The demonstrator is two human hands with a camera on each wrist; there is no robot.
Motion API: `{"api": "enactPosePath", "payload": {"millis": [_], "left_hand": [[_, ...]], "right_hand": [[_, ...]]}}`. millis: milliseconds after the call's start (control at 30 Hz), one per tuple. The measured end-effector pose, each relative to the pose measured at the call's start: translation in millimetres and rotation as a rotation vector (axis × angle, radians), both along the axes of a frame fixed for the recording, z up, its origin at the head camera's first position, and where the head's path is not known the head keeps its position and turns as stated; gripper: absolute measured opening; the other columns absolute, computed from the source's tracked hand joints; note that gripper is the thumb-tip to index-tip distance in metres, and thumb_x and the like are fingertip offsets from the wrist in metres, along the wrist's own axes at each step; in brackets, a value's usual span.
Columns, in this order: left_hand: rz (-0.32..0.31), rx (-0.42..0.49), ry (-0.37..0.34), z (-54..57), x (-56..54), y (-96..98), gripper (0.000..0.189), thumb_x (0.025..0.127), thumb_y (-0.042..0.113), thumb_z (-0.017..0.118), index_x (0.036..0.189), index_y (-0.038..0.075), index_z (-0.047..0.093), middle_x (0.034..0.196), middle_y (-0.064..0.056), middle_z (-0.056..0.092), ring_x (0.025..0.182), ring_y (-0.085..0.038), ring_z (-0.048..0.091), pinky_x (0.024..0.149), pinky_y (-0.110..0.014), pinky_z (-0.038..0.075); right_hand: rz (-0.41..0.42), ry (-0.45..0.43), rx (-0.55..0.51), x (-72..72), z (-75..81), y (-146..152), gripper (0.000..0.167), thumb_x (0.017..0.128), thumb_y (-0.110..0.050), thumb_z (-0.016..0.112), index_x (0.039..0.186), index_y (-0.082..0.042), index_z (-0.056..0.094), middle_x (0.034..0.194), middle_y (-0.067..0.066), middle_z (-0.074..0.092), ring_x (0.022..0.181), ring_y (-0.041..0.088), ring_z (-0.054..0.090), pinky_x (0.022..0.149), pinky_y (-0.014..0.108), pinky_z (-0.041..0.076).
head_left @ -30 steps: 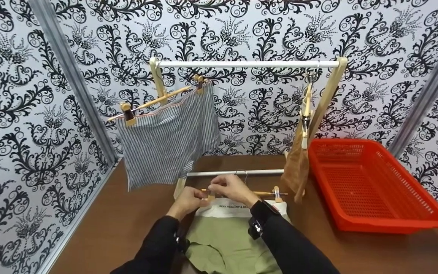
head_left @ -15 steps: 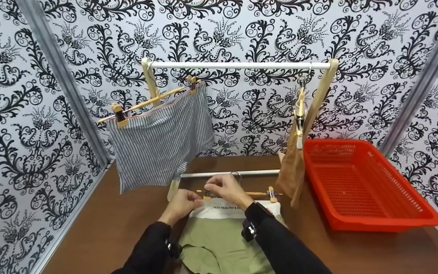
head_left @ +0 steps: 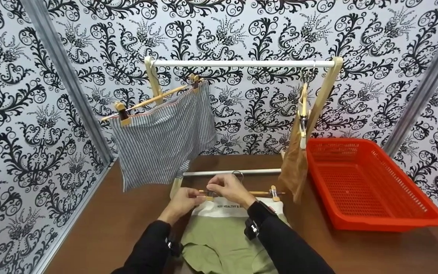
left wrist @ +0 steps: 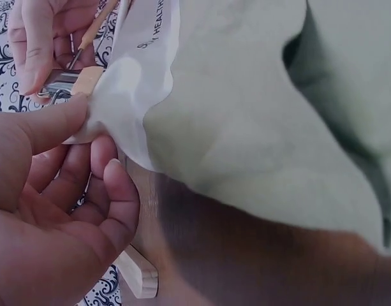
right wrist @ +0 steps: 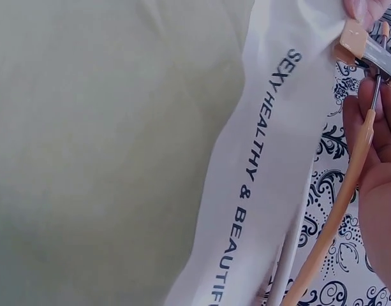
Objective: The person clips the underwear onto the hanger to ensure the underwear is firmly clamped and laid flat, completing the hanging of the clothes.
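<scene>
Green underpants [head_left: 219, 236] with a white lettered waistband [right wrist: 265, 140] hang from a wooden clip hanger [right wrist: 339, 210]. My left hand [head_left: 183, 203] pinches the waistband's left corner between thumb and fingers, right beside the hanger's left clip [left wrist: 74, 81]. At that clip, my right hand [head_left: 230, 188] grips its handle end with thumb and fingertips. The clip's wooden jaws lie over the edge of the waistband. The right clip [head_left: 275, 193] sits at the other end of the waistband.
Behind the hands stands a rack with a white rail [head_left: 242, 63]. Striped shorts [head_left: 165, 137] hang at its left and a brown garment [head_left: 294, 167] at its right, both on clip hangers. A red basket [head_left: 378, 222] is on the brown table [head_left: 89, 228] at right.
The head view has shifted slightly left and back. Both hands stay at the left clip; half a second ago the right fingertips were above it, and now they are closer around its handle.
</scene>
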State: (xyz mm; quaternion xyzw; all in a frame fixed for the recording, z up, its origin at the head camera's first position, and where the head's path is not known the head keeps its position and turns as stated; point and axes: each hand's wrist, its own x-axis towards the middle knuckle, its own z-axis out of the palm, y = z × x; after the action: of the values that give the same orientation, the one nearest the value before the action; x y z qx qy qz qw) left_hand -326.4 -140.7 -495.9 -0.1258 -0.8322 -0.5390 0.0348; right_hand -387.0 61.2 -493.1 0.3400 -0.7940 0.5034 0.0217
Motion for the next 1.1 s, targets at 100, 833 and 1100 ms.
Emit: {"api": "enactPosePath", "payload": {"millis": [100, 833, 1100], "left_hand": [[0.016, 0.033, -0.02, 1.9, -0.6, 2.3, 0.011, 0.088, 0.0, 0.074, 0.08, -0.006, 0.07, 0.081, -0.005, 0.07, 0.072, -0.011, 0.056, 0.063, -0.024, 0.045], [0.122, 0.383, -0.166, 1.8, -2.7, 4.5, 0.03, 0.084, -0.002, 0.078, 0.111, -0.014, 0.07, 0.097, -0.017, 0.075, 0.083, -0.016, 0.071, 0.075, -0.025, 0.056], [0.137, 0.37, -0.172, 0.9, -1.6, 3.0, 0.03, 0.083, -0.004, 0.077, 0.11, -0.014, 0.07, 0.097, -0.02, 0.074, 0.084, -0.018, 0.071, 0.075, -0.026, 0.056]], "right_hand": [[0.006, -0.004, -0.005, -0.5, -0.5, 0, 0.015, 0.094, -0.02, 0.074, 0.096, -0.005, 0.076, 0.089, 0.003, 0.073, 0.078, 0.009, 0.062, 0.072, 0.025, 0.049], [0.047, -0.011, 0.028, 3.7, 2.2, -8, 0.018, 0.097, -0.018, 0.071, 0.105, -0.003, 0.074, 0.095, 0.005, 0.073, 0.085, 0.012, 0.064, 0.078, 0.025, 0.049], [0.034, 0.038, 0.069, 3.1, -0.9, -10, 0.022, 0.097, -0.021, 0.071, 0.106, -0.001, 0.074, 0.095, 0.004, 0.074, 0.088, 0.013, 0.067, 0.082, 0.029, 0.052]]}}
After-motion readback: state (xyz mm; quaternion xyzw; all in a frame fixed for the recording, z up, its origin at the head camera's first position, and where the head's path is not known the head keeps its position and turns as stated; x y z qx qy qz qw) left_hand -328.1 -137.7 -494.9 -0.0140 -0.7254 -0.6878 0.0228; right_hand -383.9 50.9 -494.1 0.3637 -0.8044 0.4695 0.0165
